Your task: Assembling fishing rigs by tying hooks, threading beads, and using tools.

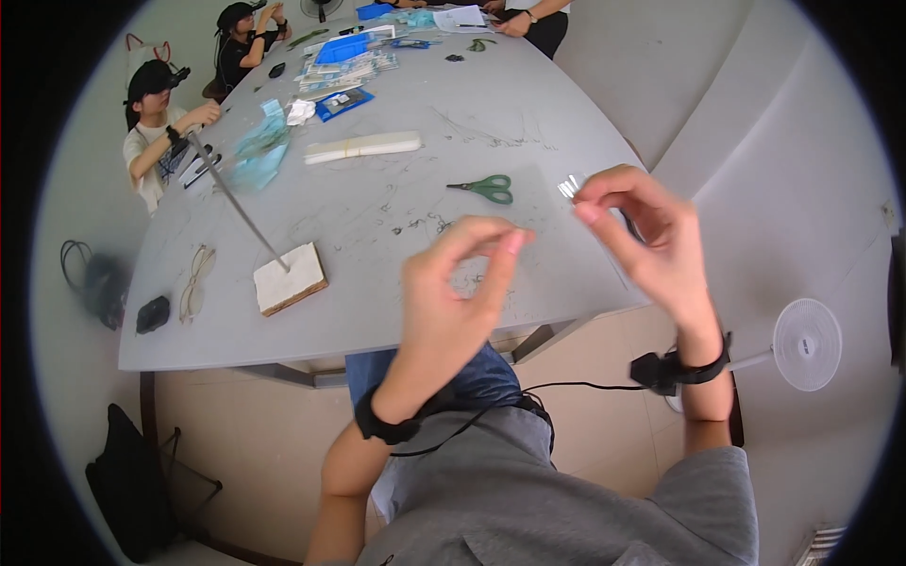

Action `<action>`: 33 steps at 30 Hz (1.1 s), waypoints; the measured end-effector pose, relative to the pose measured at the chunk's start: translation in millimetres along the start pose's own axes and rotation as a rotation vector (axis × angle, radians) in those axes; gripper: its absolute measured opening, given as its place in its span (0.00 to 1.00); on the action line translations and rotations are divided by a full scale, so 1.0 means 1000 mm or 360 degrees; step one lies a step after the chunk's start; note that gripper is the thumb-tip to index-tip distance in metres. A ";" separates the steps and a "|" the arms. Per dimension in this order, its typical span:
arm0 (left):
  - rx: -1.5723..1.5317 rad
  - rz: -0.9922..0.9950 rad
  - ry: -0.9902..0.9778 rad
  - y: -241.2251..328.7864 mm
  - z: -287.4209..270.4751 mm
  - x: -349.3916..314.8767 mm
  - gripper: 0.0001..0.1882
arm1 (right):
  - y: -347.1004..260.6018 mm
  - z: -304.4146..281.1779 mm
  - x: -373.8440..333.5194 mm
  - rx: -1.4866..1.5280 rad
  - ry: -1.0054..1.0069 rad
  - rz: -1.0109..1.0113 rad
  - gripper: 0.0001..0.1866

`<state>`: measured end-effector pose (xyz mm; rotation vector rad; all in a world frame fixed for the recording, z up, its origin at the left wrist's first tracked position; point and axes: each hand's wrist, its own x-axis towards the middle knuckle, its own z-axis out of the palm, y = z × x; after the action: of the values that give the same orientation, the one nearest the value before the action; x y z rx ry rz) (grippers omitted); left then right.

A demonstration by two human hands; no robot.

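Above the near right part of the table, my left hand [458,283] is closed in a pinch, thumb tip against fingertip. My right hand [651,226] pinches the same way, a short gap to its right and a little higher. Whatever lies between the fingertips of either hand is too fine to make out. Small shiny silvery strips [569,186] show on the table right beside my right fingertips. Green-handled scissors [491,188] lie beyond my left hand, blades to the left. Dark thread-like scraps [429,224] are scattered on the tabletop near it.
On the left, a metal rod stands in a white-topped block [290,279], near glasses [196,281] and a black object [153,314]. Farther off lie a banded white bundle [363,147], blue trays [342,49] and papers. Co-workers sit along the left; a fan [807,344] stands right.
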<state>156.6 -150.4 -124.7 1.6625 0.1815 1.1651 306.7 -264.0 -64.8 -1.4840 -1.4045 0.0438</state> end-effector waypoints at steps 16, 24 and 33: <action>0.0185 0.0239 -0.0048 0.090 -0.099 0.060 0.07 | -0.068 -0.023 0.144 -0.0087 -0.0927 -0.0316 0.15; 0.0206 0.0236 0.0293 0.097 -0.133 0.079 0.13 | -0.094 0.076 0.175 0.0488 -0.1138 -0.0516 0.07; 0.0346 -0.0111 0.0206 0.089 -0.161 0.071 0.13 | -0.098 0.119 0.225 0.0722 -0.0931 -0.0587 0.10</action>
<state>35.6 -40.2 -14.4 1.7545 0.4583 1.2351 231.9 -44.8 79.0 -0.8451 -1.9577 0.5644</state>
